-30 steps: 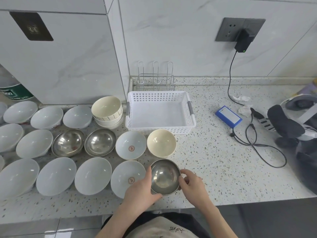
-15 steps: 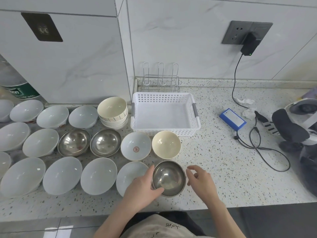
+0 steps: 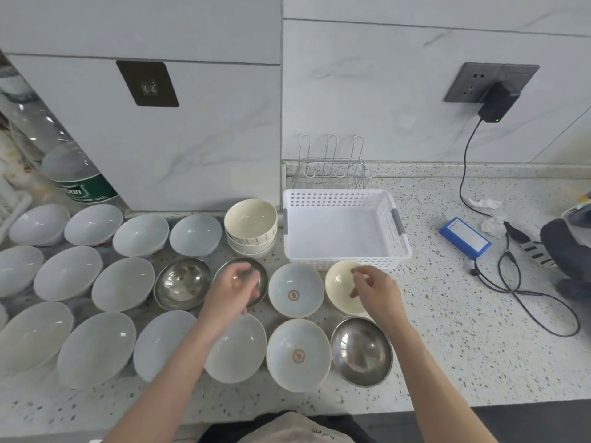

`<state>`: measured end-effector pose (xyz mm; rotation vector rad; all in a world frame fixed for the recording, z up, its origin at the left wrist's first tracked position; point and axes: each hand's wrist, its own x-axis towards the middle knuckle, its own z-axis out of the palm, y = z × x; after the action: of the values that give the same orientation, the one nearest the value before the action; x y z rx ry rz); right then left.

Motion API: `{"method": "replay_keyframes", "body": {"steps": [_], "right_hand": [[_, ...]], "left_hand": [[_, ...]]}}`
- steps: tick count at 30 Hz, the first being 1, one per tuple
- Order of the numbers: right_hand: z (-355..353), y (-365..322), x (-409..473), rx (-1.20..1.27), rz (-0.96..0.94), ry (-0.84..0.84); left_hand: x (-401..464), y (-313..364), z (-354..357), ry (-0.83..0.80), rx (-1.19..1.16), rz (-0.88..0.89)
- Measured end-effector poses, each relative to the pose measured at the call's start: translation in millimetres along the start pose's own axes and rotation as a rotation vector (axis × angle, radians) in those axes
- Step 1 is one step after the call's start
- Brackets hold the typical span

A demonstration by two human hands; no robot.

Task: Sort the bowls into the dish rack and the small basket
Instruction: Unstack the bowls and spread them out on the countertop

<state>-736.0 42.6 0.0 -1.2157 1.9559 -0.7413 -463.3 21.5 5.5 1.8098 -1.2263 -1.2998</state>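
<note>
1. Comparing with a second ago, both hands have let go of the steel bowl (image 3: 361, 350) at the front and have moved forward; that bowl now sits alone on the surface (image 3: 447, 346), behind and below the right wrist.
2. The left hand (image 3: 235, 290) hovers over another steel bowl (image 3: 256, 273) in the middle row. Its grip is narrow, with loosely curled fingers, and it holds nothing; the hand is blurred, so it is not clear if it touches the rim.
3. The right hand (image 3: 374, 290) is above the cream bowl (image 3: 340, 284), fingers half bent, also holding nothing as far as can be seen.
4. The small basket (image 3: 396, 238) stands just beyond the right hand and has no bowl in it. The wire dish rack (image 3: 332, 167) behind it also carries no bowl.
5. All the bowls are on the surface, most of them to the left of the left hand, so the sorting has probably not really begun.
6. The hands seem to choose new bowls; the cream one, nearest to the basket, looks like the likely first pick.
</note>
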Motion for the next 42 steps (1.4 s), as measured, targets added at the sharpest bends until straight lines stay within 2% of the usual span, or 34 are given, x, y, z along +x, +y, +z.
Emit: {"method": "replay_keyframes", "body": {"steps": [5, 8, 14, 18, 29, 34, 42], "right_hand": [[32.9, -48.3, 12.1, -0.07, -0.033, -0.056], [52.7, -62.5, 11.7, -0.002, -0.035, -0.085], [78.8, -66.1, 2.6, 0.001, 0.035, -0.102], [86.9, -59.1, -3.0, 0.006, 0.078, -0.069], [98.3, -67.5, -7.6, -0.007, 0.121, -0.055], [103.2, -77.3, -4.0, 0.04, 0.131, -0.064], [134.1, -99.6, 18.0, 0.169, 0.177, -0.103]], "left_hand": [[68.7, 21.6, -26.8, 0.066, -0.058, -0.122], [98.5, 29.4, -32.0, 0.063, -0.137, -0.151], [113.9, 32.1, -34.3, -0.027, -0.043, -0.043], [120.4, 31.1, -35.1, -0.101, 0.017, -0.044], [129.0, 35.1, -39.0, -0.19, -0.074, -0.012], [111.7, 30.4, -56.5, -0.232, -0.218, 0.017], [72.7, -3.0, -92.3, -0.12, -0.505, -0.083]]}}
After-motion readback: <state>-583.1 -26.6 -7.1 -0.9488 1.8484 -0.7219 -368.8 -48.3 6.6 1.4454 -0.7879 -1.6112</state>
